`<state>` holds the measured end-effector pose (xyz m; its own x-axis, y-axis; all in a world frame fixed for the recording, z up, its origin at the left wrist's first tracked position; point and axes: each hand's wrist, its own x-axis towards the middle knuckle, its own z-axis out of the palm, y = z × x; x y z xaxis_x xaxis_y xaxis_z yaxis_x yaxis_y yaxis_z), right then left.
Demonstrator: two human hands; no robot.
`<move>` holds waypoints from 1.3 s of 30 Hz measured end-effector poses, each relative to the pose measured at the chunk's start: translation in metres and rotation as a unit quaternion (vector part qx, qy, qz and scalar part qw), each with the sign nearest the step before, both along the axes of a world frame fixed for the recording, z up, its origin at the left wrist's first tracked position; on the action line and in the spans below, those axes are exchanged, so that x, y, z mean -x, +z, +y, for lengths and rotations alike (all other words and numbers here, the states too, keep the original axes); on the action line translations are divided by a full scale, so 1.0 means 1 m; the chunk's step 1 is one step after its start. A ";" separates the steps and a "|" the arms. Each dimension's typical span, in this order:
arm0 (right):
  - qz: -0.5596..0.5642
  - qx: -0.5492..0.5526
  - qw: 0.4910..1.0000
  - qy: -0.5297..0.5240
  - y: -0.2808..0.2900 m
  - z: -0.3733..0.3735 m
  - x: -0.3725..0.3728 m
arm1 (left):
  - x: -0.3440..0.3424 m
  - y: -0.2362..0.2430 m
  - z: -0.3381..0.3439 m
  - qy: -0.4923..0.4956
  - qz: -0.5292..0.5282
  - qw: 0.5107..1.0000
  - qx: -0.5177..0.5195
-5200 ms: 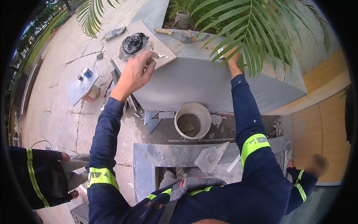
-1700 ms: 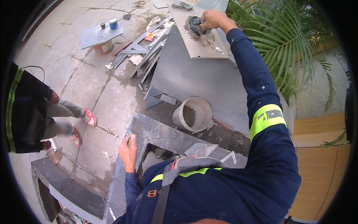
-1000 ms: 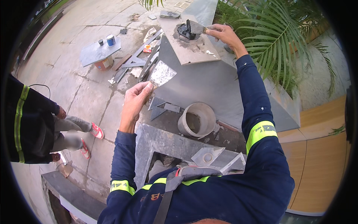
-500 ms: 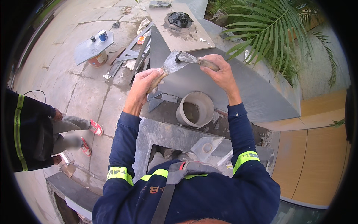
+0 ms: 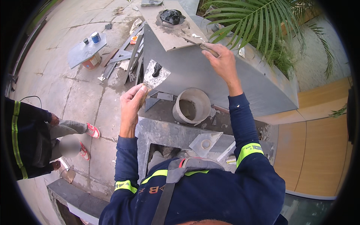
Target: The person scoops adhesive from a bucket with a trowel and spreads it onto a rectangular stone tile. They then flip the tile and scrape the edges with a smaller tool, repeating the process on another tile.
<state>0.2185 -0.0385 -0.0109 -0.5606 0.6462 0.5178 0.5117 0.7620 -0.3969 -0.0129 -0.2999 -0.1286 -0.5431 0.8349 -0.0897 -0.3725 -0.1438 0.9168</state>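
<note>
My left hand (image 5: 129, 105) is closed around the handle of a wide putty knife (image 5: 162, 78). Its blade is turned up, and a dab of black paste (image 5: 157, 70) sticks to it. A narrower putty knife (image 5: 192, 41) is gripped in my right hand (image 5: 224, 64), its thin blade pointing left over the near corner of a beige board (image 5: 172, 44). The two blades are apart. Farther back on the board sits a glossy black lump (image 5: 172, 17), with grey smears around it.
Below my hands stands a pale bucket (image 5: 206, 100), beside a grey slab block (image 5: 243, 88). Palm leaves (image 5: 258, 22) overhang at the right. Stone offcuts (image 5: 129, 52) lie at left, near a board-topped bucket (image 5: 92, 62) carrying cans. Another person (image 5: 32, 138) is at far left.
My hands have moved apart: the blades touched before. The left putty knife came down and leftward, showing the black dab. The right one swung over the board's corner.
</note>
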 end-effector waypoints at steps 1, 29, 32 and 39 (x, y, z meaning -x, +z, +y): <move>-0.014 -0.021 1.000 -0.013 0.007 0.004 0.005 | -0.002 -0.006 -0.005 0.001 0.003 1.000 0.009; -0.354 -0.096 0.914 -0.171 0.035 0.072 0.018 | -0.018 -0.092 -0.125 0.081 -0.041 0.986 0.143; -0.347 -0.084 0.921 -0.157 0.043 0.065 0.021 | -0.015 -0.089 -0.128 0.089 -0.042 0.984 0.147; -0.343 -0.105 0.916 -0.177 0.043 0.084 0.030 | -0.016 -0.087 -0.127 0.078 -0.032 0.987 0.140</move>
<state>0.1882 0.0453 0.0326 -0.5762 0.7763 0.2555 0.8152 0.5235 0.2477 0.0029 -0.4268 -0.2158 -0.6487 0.6793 -0.3432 -0.4249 0.0509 0.9038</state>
